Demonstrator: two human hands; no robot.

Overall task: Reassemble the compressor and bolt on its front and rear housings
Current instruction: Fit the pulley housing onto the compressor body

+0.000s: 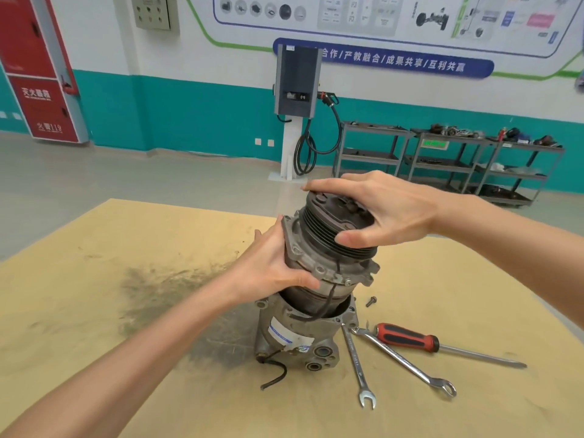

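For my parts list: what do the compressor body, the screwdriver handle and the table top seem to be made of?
Compressor body: probably cast aluminium, dull grey and rough.
Screwdriver handle: looks like red plastic with black rubbery inserts.
Table top: seemingly bare tan fibreboard or plywood, matt and stained.

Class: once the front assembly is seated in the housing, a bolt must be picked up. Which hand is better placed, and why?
Right hand. The loose bolt lies on the table's right side, beside the spanners, nearer that hand. The left hand grips the front assembly from the opposite side.
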